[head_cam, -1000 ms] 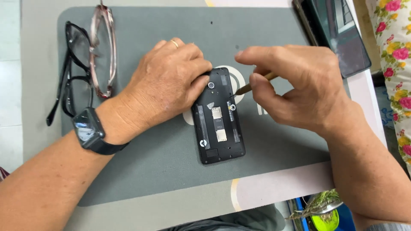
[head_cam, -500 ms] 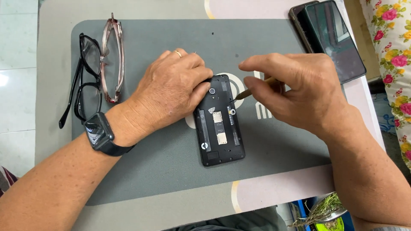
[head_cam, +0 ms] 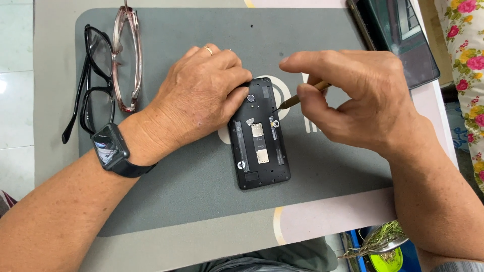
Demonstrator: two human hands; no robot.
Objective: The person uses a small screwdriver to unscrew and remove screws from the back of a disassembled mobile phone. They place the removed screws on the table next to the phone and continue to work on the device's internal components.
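At the upper left of the frame two pairs of glasses lie folded on a grey-green rubbery work mat (head_cam: 201,176): a black plastic-framed pair (head_cam: 93,83) furthest left and, just beside it on the right, a pinkish translucent-framed pair (head_cam: 126,55). Below them, at the left middle, a black square-faced wristwatch (head_cam: 111,148) sits on the left wrist.

The left hand (head_cam: 201,98), with a gold ring on one finger, lies palm down in the middle of the frame, its fingers bent over the upper left corner of a black rectangular phone with its back cover off (head_cam: 258,133). It presses down on that corner rather than grasping it. The phone lies flat at the centre of the mat, lengthwise up and down the frame, its inner frame, card slots and round camera lens exposed; its upper end rests over a white ring printed on the mat.

Right of the phone, the right hand (head_cam: 353,100) pinches a thin screwdriver with a wooden-coloured handle (head_cam: 302,95) between thumb and fingers, and the tip meets the phone's upper right edge.

At the upper right a second dark, glossy phone (head_cam: 398,35) lies partly on the mat. Flowered fabric (head_cam: 466,60) fills the far right edge.
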